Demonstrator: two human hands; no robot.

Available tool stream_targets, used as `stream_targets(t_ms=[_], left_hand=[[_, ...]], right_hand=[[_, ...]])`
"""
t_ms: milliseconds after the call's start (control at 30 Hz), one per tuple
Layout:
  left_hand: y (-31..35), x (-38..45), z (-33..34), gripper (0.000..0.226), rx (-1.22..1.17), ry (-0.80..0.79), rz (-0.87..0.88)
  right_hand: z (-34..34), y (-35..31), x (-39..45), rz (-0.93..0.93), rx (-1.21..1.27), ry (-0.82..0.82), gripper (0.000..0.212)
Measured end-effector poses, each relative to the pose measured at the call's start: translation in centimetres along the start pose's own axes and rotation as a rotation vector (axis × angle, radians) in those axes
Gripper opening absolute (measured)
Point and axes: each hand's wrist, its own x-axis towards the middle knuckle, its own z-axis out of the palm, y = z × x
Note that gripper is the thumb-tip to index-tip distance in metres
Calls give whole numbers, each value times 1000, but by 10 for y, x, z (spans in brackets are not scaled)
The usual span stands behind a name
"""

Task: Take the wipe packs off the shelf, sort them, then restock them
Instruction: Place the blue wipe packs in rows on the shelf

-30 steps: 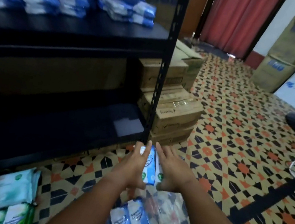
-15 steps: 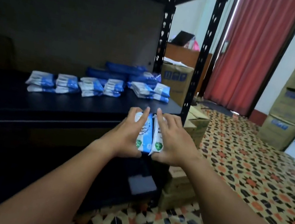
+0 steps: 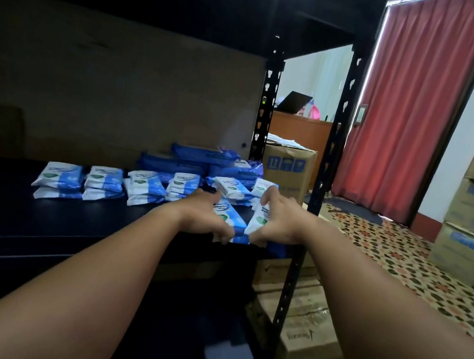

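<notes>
Packs of blue-and-white wipes sit between our two hands at the near right corner of the dark shelf (image 3: 33,226), just in front of the right-hand upright post (image 3: 324,175). The left pack (image 3: 228,214) leans with its long axis running from near to far and its face tilted up toward us; the right pack (image 3: 260,219) stands more on edge, its long axis near to far as well, and the two touch at their near ends. Our left hand (image 3: 207,216) grips the left pack from the left, fingers (image 3: 224,235) curled under its near edge. Our right hand (image 3: 280,221) holds the right pack from the right, thumb and forefinger raised along its far end, the rest curled round its lower edge. Both arms reach forward almost level, wrists close, neither hand clearly nearer the shelf. Just beyond lie the stocked packs (image 3: 103,180) in a row running left, with larger dark blue packs (image 3: 202,154) stacked behind. We judge the move ahead is to set this pair down in the bare strip near the row. Cardboard boxes (image 3: 309,341) stand on the floor to the right.
</notes>
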Motion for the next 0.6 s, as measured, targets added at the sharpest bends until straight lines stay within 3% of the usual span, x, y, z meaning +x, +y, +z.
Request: stream_targets(t_ms=[167,467,600], left_hand=[[-6,11,10,120,-34,50,-66],[-7,16,21,95,-23,157,43],[-8,12,26,80,-59,297,115]], right_hand=[[1,8,8,-2,-20,29,75],[10,8,4,-5,-13,76,77],[17,10,2,21,-23,108,75]])
